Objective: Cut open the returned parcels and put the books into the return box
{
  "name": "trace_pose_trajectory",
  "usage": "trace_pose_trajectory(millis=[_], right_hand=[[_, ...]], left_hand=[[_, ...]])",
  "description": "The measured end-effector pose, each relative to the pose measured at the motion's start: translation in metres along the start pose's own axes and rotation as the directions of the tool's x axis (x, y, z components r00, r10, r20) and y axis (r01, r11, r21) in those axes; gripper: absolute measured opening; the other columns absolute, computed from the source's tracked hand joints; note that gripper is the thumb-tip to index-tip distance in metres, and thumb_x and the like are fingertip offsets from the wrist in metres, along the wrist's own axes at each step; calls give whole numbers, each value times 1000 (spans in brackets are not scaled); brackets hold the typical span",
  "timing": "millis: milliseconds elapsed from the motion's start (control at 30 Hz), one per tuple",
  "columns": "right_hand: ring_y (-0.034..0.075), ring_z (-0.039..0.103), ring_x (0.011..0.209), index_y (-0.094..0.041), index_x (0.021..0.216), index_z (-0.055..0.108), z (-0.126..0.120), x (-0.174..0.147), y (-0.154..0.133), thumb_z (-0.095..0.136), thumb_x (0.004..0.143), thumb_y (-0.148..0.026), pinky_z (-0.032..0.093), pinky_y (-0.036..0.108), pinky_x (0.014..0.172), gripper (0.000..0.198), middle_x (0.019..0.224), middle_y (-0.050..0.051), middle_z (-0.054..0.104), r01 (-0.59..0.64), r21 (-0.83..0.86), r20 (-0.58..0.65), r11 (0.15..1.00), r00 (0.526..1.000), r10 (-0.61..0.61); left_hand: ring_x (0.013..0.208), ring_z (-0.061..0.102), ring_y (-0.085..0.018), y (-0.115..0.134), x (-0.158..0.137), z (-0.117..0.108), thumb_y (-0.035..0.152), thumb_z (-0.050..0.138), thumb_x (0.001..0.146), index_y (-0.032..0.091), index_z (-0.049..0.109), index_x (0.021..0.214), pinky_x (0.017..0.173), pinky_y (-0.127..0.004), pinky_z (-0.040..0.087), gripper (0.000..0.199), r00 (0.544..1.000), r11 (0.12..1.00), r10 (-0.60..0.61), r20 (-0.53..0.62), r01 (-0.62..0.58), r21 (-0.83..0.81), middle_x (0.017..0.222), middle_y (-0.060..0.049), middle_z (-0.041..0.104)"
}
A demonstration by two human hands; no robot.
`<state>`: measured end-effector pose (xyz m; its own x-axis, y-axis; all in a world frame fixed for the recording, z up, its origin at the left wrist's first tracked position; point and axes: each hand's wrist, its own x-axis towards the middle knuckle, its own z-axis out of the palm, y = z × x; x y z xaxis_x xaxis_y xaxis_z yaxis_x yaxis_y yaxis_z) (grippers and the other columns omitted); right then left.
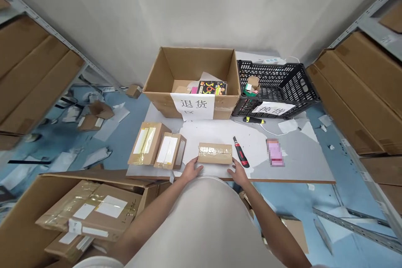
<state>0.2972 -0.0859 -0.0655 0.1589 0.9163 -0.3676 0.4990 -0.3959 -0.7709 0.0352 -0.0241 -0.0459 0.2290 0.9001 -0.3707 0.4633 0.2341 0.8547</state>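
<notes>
A small taped cardboard box [215,153] lies near the front edge of the table, right in front of me. At its left front corner is my left hand [191,170], fingertips against the side and thumb along the near side. My right hand [238,173] does the same at the right front corner, so the box is held between both hands. Just right of the box lies a red and black utility knife [241,152], touched by neither hand. Two labelled cardboard boxes, a larger one [147,144] and a smaller one [170,151], stand to the left.
Behind stand a large open carton [191,106] with a book inside and a black plastic crate [279,86]. A yellow and black cutter [253,120] and a blurred pink item [275,152] lie on the table [301,167]. A big carton of parcels [19,217] stands lower left.
</notes>
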Motion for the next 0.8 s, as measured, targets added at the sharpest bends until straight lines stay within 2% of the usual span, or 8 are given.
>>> trace_pose_trajectory(millis=[100, 200, 300, 367, 467, 567, 700, 800], right_hand=[[23, 58, 110, -19, 129, 45, 1, 3, -4, 53, 76, -24, 44, 42, 96, 54, 124, 11, 58, 43, 92, -27, 995, 999, -41], [24, 58, 109, -18, 125, 47, -2, 3, -10, 52, 79, -28, 44, 44, 94, 48, 119, 12, 61, 102, 151, -87, 983, 992, -89], [23, 61, 102, -15, 123, 48, -9, 5, -16, 52, 80, -35, 48, 41, 88, 48, 117, 14, 60, 115, 182, -111, 976, 989, -96], [23, 61, 99, -15, 127, 47, -11, 7, -19, 52, 80, -39, 50, 41, 83, 52, 120, 15, 57, 91, 146, -104, 985, 992, -76], [25, 56, 107, -15, 136, 39, -8, 12, -20, 56, 77, -42, 50, 41, 84, 67, 130, 17, 49, 65, 64, -56, 996, 997, -61], [28, 50, 116, -15, 141, 33, -2, 15, -16, 62, 72, -39, 47, 43, 90, 79, 134, 17, 46, 56, 17, -32, 998, 998, -55], [26, 52, 115, -19, 142, 31, -1, 13, -10, 62, 70, -31, 48, 42, 89, 79, 139, 14, 44, 9, 85, 18, 996, 1000, -11], [24, 56, 111, -23, 140, 33, -2, 10, -10, 60, 70, -25, 48, 41, 89, 75, 135, 10, 50, -19, 134, 73, 991, 997, 9]], left_hand=[[108, 58, -23, -2, 0, 1, 30, 55, 77, 17, 57, 118, 96, -39, 43, 43, 998, 998, 58, 10, -58, 0, 116, -9, 65], [101, 61, -23, 2, -3, 2, 36, 55, 80, 16, 61, 111, 93, -39, 46, 37, 994, 995, 101, -49, -102, -15, 110, -10, 66], [94, 63, -22, 8, -2, 2, 41, 52, 82, 14, 62, 106, 88, -38, 49, 37, 987, 996, 76, -144, -81, -28, 103, -11, 67], [94, 62, -22, 11, 3, 5, 40, 53, 82, 14, 61, 111, 84, -37, 50, 40, 984, 998, 54, -169, -60, -33, 106, -12, 64], [102, 59, -23, 10, 13, 10, 35, 59, 77, 14, 51, 126, 81, -36, 52, 53, 992, 997, 39, -119, -46, -55, 118, -14, 57], [112, 54, -25, 4, 19, 13, 31, 60, 77, 15, 41, 135, 86, -37, 50, 63, 997, 997, 35, -74, -39, -62, 128, -15, 51], [120, 48, -27, -9, 15, 8, 37, 60, 77, 15, 39, 137, 94, -40, 45, 68, 1000, 1000, 13, -16, -14, -16, 135, -16, 46], [120, 49, -28, -16, 9, 6, 36, 66, 72, 15, 43, 134, 95, -42, 44, 70, 1000, 1000, -12, 29, 13, -15, 135, -15, 48]])
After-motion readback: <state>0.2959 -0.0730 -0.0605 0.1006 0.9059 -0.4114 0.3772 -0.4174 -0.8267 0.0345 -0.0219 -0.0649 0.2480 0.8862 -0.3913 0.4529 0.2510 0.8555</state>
